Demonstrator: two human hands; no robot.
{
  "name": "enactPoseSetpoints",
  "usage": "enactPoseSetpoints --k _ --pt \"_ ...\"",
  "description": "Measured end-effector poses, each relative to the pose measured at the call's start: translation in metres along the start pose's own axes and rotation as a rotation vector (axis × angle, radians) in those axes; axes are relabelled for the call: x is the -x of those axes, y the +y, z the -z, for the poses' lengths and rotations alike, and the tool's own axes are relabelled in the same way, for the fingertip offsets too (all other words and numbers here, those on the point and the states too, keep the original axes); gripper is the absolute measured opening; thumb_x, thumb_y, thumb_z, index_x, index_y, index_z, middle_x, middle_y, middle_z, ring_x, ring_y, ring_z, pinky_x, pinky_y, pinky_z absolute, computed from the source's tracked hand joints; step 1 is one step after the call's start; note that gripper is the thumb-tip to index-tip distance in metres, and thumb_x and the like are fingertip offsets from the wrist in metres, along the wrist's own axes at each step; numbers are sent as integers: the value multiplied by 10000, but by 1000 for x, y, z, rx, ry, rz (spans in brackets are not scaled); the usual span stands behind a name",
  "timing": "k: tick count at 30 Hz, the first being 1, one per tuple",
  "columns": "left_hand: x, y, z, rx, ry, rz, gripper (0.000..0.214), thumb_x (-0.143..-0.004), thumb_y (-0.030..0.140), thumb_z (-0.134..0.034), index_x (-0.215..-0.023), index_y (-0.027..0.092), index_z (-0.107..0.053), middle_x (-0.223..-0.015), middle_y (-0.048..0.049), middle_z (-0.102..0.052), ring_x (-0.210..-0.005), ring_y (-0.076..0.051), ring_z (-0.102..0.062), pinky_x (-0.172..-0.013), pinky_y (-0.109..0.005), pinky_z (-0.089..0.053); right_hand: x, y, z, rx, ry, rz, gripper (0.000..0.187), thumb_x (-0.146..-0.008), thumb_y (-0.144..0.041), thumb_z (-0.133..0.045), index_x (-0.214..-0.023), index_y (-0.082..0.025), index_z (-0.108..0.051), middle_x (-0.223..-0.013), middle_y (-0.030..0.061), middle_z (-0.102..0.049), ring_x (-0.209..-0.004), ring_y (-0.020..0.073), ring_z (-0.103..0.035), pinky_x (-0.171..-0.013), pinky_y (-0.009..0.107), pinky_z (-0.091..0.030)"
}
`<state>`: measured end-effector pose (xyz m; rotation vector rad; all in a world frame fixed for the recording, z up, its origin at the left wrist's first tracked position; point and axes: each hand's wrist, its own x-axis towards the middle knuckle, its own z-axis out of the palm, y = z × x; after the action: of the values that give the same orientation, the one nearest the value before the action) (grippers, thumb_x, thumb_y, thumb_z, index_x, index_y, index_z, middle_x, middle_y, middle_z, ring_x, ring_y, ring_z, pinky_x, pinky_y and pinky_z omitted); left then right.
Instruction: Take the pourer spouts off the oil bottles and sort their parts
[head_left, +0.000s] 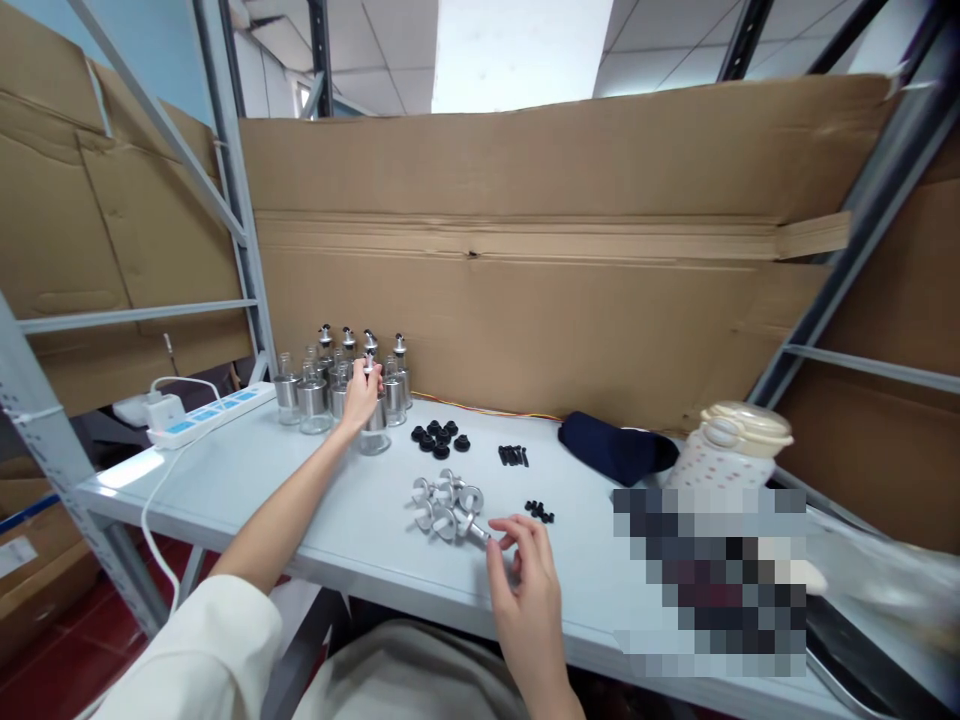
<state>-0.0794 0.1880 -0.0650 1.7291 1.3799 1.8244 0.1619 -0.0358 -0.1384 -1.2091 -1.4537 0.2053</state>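
Observation:
My left hand (362, 395) is closed around the metal pourer at the top of a glass bottle (374, 438) with a silver band, which stands on the table. Several similar bottles (313, 400) are grouped beside and behind it, some topped with pourers and others with bare necks. My right hand (527, 575) has its fingers apart, thumb and index fingertips at the tip of one metal pourer spout (474, 531). That spout lies at the edge of a pile of silver pourer spouts (444, 505) with round flanges.
On the table (360, 540) lie black stoppers (441, 438), slim black pieces (514, 456) and tiny black caps (539, 511). A navy cloth item (616, 447) and a spotted lidded container (726, 447) sit right, beside a blurred patch. A power strip (214, 412) lies left; cardboard (525, 330) stands behind.

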Motion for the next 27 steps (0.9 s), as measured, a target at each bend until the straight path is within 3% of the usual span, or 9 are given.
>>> enactPoseSetpoints --k 6,13,21,27 --pt "1 1 3 -76 76 -95 431 -855 593 -386 -980 192 -483 -611 26 -527 -519 -133 -545 -559 -247 -439 0 0 -2 8 3 14 177 -878 -284 -435 -927 -203 -585 -953 67 -529 -722 146 -554 -636 270 -457" --pt "0 3 4 -95 64 -92 412 -871 554 -387 -1044 194 -486 -579 41 -529 -507 -132 -561 -547 -232 -444 1 -2 -1 -9 -10 29 186 -890 -316 -433 -907 -206 -581 -935 62 -534 -711 142 -553 -585 241 -454" --pt "-8 -8 0 -123 56 -122 410 -898 528 -327 -1164 220 -377 -915 -30 -607 -458 -104 -576 -552 -256 -462 3 3 -5 41 -27 102 169 -887 -299 -436 -910 -209 -577 -910 56 -564 -675 141 -568 -583 240 -469" --pt "-8 -14 -3 -117 78 -157 396 -901 536 -311 -1135 222 -368 -845 -12 -594 -505 -122 -569 -597 -273 -460 2 2 -6 109 -118 116 130 -861 -263 -461 -872 -207 -578 -702 10 -569 -607 150 -561 -559 242 -466"
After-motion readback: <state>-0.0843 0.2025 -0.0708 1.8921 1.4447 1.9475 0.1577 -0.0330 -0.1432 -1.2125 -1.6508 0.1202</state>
